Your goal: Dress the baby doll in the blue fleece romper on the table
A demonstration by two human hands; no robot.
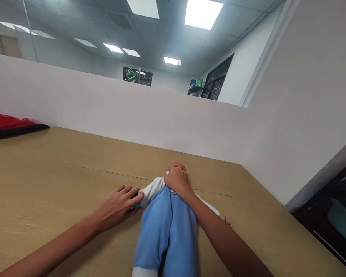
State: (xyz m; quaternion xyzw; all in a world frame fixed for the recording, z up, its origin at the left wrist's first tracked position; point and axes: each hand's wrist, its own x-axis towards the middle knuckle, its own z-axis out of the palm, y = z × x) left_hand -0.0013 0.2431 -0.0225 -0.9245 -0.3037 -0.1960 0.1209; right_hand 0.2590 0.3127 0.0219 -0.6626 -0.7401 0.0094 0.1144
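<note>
A doll [170,227] in a fuzzy blue and white outfit lies on its back on the table, its head at the far end and its legs towards me. At the white sleeve [153,189] on the left, my left hand [123,202] is closed around the cuff, with the thumb on top. My right hand [177,179] is closed at the collar, just under the doll's head [179,166], and hides the neck and part of the face. What its fingertips pinch there is covered. My right forearm crosses over the doll's other arm [209,206].
The brown table [75,169] has a seam across it and meets a white wall [150,123]. A red item with a black edge [15,129] sits at the far left. On the right stands a black rack [328,215] beyond the table edge. Glass panels rise above the wall.
</note>
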